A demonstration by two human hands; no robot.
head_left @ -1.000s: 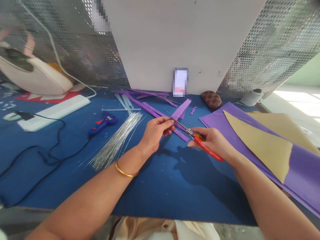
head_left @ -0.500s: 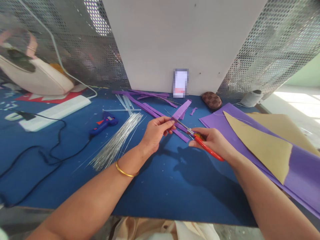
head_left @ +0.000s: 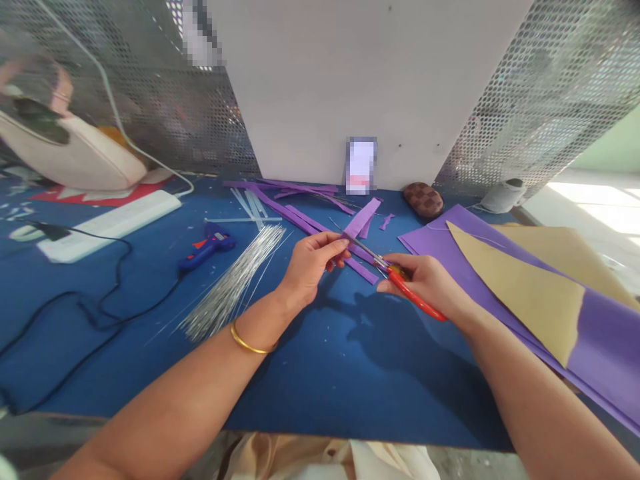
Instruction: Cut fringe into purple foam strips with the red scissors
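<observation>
Between thumb and fingers, my left hand (head_left: 320,260) pinches a purple paper strip (head_left: 363,217) that slants up to the right. My right hand (head_left: 427,280) is closed around red-handled scissors (head_left: 416,295), whose blades reach left to the strip beside my left fingertips. Whether the blades are parted there is too fine to tell. Under and behind the hands, more purple strips (head_left: 305,222) lie across the blue table. A small purple scrap (head_left: 387,221) lies just beyond the held strip.
A bundle of thin wires (head_left: 230,287) and a blue glue gun (head_left: 207,248) with its cord lie left. Clear glue sticks (head_left: 254,208) rest behind. A phone (head_left: 361,167) leans on the white panel near a checkered pouch (head_left: 423,200). Purple sheets (head_left: 600,333) and tan paper (head_left: 530,293) lie right.
Both hands, the strip and the scissors stay almost in place. A blurred, pixelated shape now shows behind the perforated screen at upper left.
</observation>
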